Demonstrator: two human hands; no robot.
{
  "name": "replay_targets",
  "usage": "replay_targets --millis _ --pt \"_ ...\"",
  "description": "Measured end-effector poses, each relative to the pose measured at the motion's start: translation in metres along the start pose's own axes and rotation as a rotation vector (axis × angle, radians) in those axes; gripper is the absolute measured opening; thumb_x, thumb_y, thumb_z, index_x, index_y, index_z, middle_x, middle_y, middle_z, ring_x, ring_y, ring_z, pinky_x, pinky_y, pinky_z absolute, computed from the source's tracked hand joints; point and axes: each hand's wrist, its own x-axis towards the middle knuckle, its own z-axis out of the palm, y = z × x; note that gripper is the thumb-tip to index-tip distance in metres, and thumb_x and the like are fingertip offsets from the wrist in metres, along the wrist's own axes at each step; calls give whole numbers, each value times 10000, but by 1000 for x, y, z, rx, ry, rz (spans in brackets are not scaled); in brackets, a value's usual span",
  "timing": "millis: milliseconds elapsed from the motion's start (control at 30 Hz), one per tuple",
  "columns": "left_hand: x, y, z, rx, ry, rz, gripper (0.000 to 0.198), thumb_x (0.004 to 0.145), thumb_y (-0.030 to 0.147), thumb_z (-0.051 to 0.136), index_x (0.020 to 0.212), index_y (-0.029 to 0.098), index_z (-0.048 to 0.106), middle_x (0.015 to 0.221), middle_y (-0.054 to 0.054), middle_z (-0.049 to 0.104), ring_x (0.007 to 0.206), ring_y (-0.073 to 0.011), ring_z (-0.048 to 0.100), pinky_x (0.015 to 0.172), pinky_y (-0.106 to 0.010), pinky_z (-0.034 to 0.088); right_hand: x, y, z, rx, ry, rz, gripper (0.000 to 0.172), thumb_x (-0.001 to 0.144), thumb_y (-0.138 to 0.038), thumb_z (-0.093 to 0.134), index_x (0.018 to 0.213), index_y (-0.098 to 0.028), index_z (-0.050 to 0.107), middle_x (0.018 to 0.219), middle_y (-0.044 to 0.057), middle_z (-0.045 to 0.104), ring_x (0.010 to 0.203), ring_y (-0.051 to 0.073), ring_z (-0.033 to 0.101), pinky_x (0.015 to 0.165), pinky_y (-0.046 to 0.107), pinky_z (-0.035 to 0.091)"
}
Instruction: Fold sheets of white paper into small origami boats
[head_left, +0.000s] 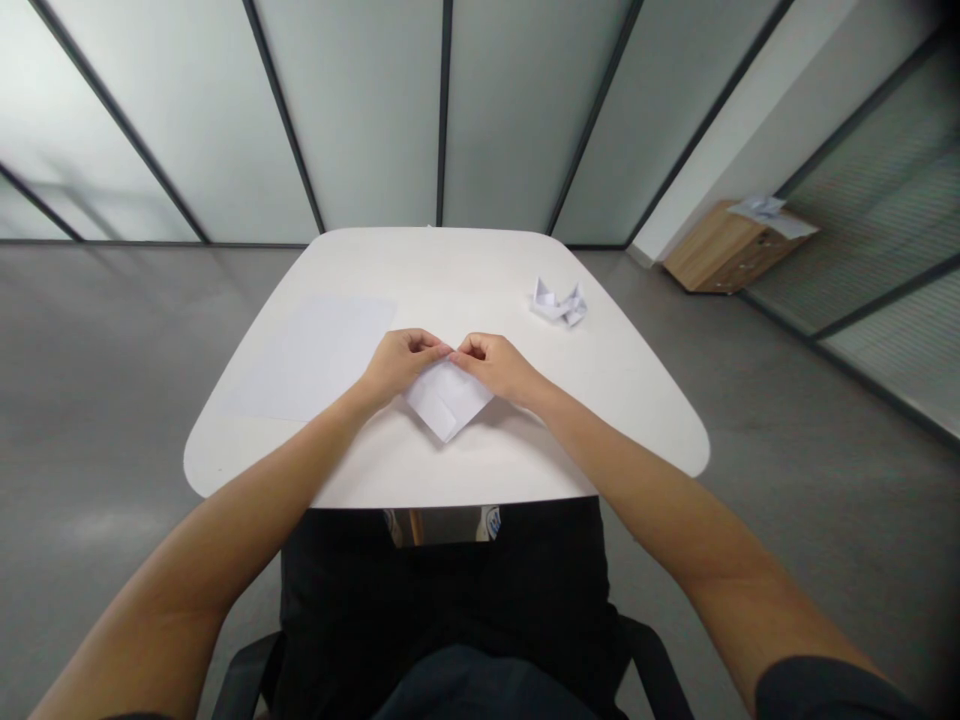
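A folded piece of white paper point(448, 402) is held over the near middle of the table, one corner pointing toward me. My left hand point(405, 358) pinches its far edge, thumb and fingers closed together. Right beside it, my right hand point(491, 362) grips the same far edge in a pinch. The two thumbs nearly meet at the top of the paper. Both hands cover the paper's far side corners in part.
A flat white sheet point(315, 350) lies on the left of the white table point(450, 270). Toward the back right sits a folded paper shape point(559, 303). A wooden cabinet point(731, 250) stands on the floor at right, by glass walls.
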Motion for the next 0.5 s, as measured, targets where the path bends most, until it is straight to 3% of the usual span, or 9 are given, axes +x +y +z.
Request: replay_targets --millis 500 --pt "-1 1 1 -101 -19 -40 369 728 478 844 836 147 722 757 -38 695 632 -133 587 557 -246 428 -1 -7 -2 8 -21 -28 387 820 -563 730 750 -205 602 687 -27 568 645 139 475 594 282 350"
